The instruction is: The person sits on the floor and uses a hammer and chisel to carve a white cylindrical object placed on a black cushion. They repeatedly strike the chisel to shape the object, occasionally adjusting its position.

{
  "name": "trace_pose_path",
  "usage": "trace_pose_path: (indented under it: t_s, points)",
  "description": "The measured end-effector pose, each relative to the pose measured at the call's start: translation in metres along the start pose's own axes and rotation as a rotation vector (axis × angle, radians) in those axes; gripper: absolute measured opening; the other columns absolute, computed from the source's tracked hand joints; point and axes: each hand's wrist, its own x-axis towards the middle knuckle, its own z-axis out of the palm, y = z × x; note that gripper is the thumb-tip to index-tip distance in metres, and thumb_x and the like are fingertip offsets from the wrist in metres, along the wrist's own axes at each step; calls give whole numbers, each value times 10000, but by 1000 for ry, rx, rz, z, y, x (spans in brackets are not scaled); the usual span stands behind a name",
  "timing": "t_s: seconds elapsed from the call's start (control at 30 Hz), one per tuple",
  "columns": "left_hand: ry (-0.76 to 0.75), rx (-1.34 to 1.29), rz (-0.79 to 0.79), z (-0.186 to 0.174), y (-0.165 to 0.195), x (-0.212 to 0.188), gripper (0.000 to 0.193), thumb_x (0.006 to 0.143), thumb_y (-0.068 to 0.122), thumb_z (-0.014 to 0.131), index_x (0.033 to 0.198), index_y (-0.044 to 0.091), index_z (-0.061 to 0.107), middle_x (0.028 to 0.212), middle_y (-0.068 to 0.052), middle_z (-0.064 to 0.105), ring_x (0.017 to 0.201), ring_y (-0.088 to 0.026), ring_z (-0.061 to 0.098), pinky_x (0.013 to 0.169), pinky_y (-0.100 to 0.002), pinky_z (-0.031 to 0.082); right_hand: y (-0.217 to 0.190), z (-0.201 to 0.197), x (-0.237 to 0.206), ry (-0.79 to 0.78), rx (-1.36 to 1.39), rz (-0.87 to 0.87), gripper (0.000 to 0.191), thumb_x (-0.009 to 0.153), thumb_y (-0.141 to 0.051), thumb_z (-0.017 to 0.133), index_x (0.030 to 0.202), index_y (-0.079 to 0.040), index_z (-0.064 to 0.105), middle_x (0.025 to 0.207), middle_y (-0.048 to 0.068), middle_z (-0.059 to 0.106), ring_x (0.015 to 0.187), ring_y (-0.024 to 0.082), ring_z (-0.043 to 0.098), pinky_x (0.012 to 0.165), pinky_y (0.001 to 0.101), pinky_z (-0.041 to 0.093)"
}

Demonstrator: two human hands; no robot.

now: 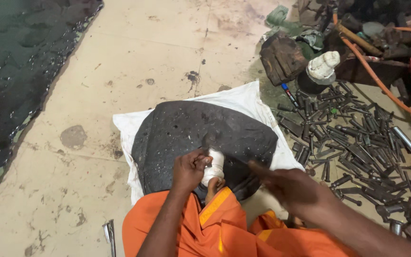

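No container is showing its contents here. The left hand (189,169) is curling its fingers shut around a small dark piece, pressing it against a white-wrapped object (213,166) on the dark round slab (186,128). The right hand (288,183), blurred, is reaching in with fingers stretched and slightly apart, holding nothing. Metal punches (353,147) are lying beyond its fingertips.

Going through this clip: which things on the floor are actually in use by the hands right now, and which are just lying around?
In use:
- left hand, gripping a white wrapped piece
- right hand, reaching over
- dark round pad on a white sack

Lying about:
- heap of dark metal bits
- wooden block
- orange hose
- white wrapped knob
- metal strip
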Motion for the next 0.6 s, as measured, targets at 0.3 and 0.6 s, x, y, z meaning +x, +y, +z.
trace_pose_path:
  t_s: [0.3, 0.6]
  points:
    - [-53, 18, 40, 1, -1, 4, 156, 870, 112, 747, 997, 27, 780, 858, -97, 818, 772, -128, 802, 664, -276, 605, -6, -7, -6, -7, 266, 158, 493, 1016, -213, 657, 1494, -223, 537, 872, 59, 754, 615, 104, 670, 553, 360, 454]
    - [-68, 38, 96, 6, 5, 7, 218, 842, 108, 764, 1033, 3, 776, 829, -117, 805, 720, -143, 784, 637, -293, 586, 1, -3, -19, 258, 199, 50, 500, 964, -209, 648, 1455, -144, 583, 747, 116, 733, 589, 205, 640, 533, 364, 520]
